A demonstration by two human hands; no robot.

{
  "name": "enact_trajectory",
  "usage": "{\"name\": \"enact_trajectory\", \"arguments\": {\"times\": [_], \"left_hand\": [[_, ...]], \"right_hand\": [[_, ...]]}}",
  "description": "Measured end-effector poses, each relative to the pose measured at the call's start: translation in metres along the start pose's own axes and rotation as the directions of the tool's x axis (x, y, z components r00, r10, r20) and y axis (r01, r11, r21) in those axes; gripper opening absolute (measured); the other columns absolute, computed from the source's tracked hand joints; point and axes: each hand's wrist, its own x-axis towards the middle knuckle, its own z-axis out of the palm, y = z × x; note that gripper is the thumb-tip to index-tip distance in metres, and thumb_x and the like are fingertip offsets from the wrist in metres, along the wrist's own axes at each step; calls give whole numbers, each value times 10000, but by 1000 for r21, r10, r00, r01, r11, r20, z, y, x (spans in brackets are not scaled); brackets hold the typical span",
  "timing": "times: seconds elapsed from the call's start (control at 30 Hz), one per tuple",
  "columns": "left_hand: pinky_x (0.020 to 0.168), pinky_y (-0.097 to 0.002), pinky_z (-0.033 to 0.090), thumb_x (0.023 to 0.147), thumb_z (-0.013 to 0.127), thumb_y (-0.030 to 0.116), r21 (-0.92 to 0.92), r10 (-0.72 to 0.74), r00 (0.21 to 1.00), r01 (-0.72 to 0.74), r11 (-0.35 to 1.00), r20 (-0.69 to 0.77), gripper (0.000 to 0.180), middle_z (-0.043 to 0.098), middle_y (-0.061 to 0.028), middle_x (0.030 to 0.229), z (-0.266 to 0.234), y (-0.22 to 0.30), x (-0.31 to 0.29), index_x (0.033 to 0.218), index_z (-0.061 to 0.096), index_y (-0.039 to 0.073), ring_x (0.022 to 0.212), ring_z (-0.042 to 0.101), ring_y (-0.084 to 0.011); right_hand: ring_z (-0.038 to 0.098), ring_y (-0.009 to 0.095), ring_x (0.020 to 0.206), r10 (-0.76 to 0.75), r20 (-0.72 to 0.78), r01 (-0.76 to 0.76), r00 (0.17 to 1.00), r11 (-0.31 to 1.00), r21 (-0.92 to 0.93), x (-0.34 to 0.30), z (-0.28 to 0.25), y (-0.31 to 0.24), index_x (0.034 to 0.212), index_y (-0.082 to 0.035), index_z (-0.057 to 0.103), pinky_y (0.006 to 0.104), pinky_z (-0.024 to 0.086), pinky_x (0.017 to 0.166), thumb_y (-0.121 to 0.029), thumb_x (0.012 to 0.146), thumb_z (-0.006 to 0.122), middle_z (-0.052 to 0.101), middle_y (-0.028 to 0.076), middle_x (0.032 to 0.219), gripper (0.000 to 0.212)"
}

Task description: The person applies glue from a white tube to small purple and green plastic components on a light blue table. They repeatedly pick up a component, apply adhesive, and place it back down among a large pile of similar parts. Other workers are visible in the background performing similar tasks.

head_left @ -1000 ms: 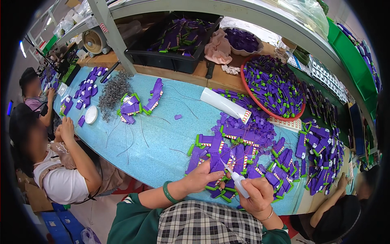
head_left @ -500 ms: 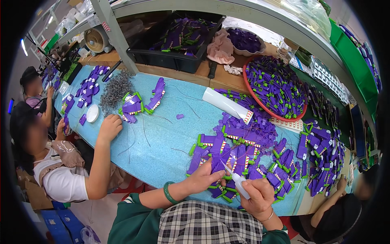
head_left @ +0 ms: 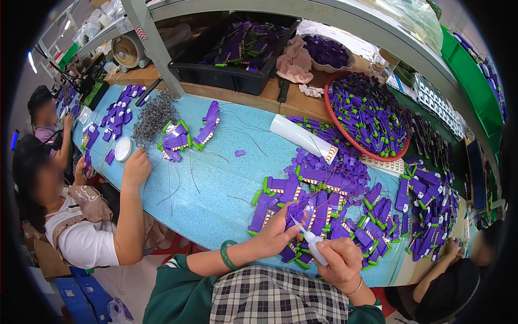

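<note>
My left hand is closed, gripping a small purple plastic piece between thumb and fingers. In my right hand is a white squeeze bottle with a thin needle tip. The tip points up and left at the purple piece; I cannot tell whether it touches. Around and beneath both hands lie many purple-and-green parts with red-and-white striped edges and thin wires. Just beyond them is a heap of small purple pieces.
A white rolled sheet lies behind the heap, beside a red basket of purple-green parts. A black bin stands at the back. To the left, a co-worker's hand rests near tangled wires and a white round dish.
The purple piece has tilted and come lower in my left hand, which has shifted slightly right. The bottle has moved slightly left. The co-worker's hand has drawn back left.
</note>
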Motion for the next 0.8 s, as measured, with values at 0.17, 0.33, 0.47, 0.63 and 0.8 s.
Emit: {"name": "enact_trajectory", "arguments": {"times": [0.17,0.33,0.47,0.63,0.8], "left_hand": [[804,-305,522,963,534,75,-225,-8,998,22,974,65,306,577,-60,1088,-6,6,3,1255,451,36,957,587,-134],[813,-320,542,963,552,102,-442,44,997,-9,897,69,327,604,-87,1118,-9,13,5,1272,476,25,951,627,-162],[799,-314,545,963,547,91,-405,67,996,-38,914,58,343,612,-93,1124,-10,12,3,1289,467,26,939,631,-163],[815,-309,529,967,528,67,-327,77,997,-65,943,24,336,613,-79,1130,-7,11,3,1295,468,25,953,618,-151],[826,-310,517,975,508,59,-265,109,994,-109,958,-17,314,599,-76,1124,-6,8,3,1283,464,20,939,618,-147]], "right_hand": [[613,189,635,7,-37,-6,999,1000,6,-1,-2,-1,1046,-52,690,272,462,494,51,604,756,603,61,905,459],[617,189,633,43,-36,-42,998,999,5,-3,-1,0,1050,-55,688,274,466,497,51,606,765,605,63,908,463],[615,190,627,45,-18,-45,999,999,5,-2,-1,0,1050,-50,689,275,465,494,52,597,766,611,64,894,471],[611,192,617,50,2,-50,999,999,20,-1,-1,1,1034,-54,689,279,464,494,30,600,793,616,71,877,454],[621,188,626,46,-10,-46,999,999,15,-1,-2,0,1039,-47,696,270,470,491,43,594,779,616,67,889,461]]}}
